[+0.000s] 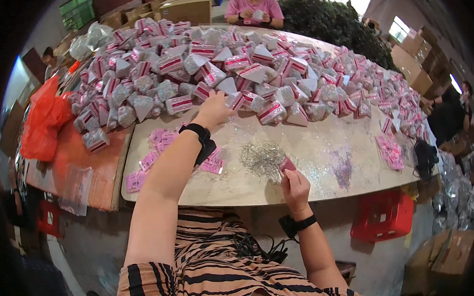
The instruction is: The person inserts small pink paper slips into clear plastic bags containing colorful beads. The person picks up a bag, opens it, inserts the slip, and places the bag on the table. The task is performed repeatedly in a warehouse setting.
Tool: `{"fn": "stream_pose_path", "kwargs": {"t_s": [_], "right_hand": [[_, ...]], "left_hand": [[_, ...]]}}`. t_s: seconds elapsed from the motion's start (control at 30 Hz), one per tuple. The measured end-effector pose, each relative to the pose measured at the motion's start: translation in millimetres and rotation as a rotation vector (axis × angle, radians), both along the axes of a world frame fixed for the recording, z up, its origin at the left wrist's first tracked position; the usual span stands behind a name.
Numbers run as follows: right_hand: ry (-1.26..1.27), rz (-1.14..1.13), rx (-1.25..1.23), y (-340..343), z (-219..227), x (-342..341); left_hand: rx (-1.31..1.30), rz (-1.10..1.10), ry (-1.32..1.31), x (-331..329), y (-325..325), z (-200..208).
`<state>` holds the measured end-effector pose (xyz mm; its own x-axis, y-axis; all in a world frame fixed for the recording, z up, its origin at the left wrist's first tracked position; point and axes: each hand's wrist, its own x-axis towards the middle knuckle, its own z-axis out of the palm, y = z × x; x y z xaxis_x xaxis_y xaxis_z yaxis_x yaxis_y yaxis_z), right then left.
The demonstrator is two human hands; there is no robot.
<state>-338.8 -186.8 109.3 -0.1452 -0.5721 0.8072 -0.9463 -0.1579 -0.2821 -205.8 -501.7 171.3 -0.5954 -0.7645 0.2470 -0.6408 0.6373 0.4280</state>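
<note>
My left hand [213, 111] reaches across the table to the near edge of a big heap of clear packets [175, 61] with pink-and-white labels. Its fingers close around the edge of one packet [235, 101], partly hidden by the hand. Close to the front edge, my right hand [296, 186] pinches a small pink card [287, 164] between thumb and fingers. Just left of that card lies a loose tangle of thin silvery wire-like pieces [261, 158]. Pink printed cards [148, 161] are scattered under and beside my left forearm.
Spilled purple glitter [342, 169] and another stack of pink cards [390, 153] lie to the right. A red plastic bag [45, 122] hangs at the left. A red stool [383, 215] stands below the table. Across from me, a person in pink [253, 9] handles a packet.
</note>
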Motion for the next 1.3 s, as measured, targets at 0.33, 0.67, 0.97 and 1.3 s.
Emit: {"fn": "stream_pose_path", "kwargs": {"t_s": [0.33,0.67,0.97,1.3], "right_hand": [[0.052,-0.075,-0.024,-2.0,3.4,2.9],[-0.355,-0.039,-0.054,-42.4,71.9,7.5],[-0.198,0.367,0.171,-98.2,144.6,101.6],[-0.119,0.411,0.274,-121.8,148.1,130.2]], "left_hand": [[-0.049,-0.106,0.241,5.3,-7.0,-10.3],[1.308,-0.052,1.121,91.7,78.7,45.1],[1.541,-0.095,1.273,115.6,99.7,24.3],[1.553,-0.084,1.267,140.7,92.3,29.9]]}}
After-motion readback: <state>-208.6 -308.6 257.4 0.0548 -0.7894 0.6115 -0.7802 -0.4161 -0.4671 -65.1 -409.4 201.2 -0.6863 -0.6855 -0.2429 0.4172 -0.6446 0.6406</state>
